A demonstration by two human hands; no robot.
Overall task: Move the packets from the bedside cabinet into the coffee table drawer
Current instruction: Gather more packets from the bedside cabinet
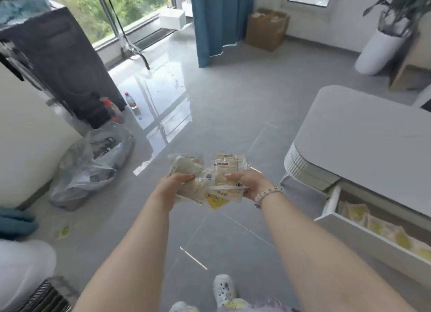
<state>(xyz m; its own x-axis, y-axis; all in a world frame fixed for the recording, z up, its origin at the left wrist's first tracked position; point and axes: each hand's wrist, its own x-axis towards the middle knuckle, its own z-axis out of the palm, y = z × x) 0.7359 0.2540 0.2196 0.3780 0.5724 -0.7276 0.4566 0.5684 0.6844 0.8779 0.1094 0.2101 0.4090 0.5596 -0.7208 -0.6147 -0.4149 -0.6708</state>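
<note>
I hold a bundle of clear and yellow snack packets (210, 181) in front of me over the grey floor. My left hand (173, 187) grips the left side of the bundle, with its thumb on top. My right hand (248, 183), with a bead bracelet on the wrist, grips the right side. To the right stands the grey coffee table (363, 134). Its white drawer (373, 239) is pulled open and holds several yellow packets (384, 230). The bedside cabinet is not in view.
A plastic bag (91, 169) lies on the floor at left beside a dark cabinet (63, 62) and a water bottle (131, 100). A cardboard box (267, 28), blue curtain (219, 20) and white plant pot (377, 51) stand at the back. My white shoe (224, 288) is below.
</note>
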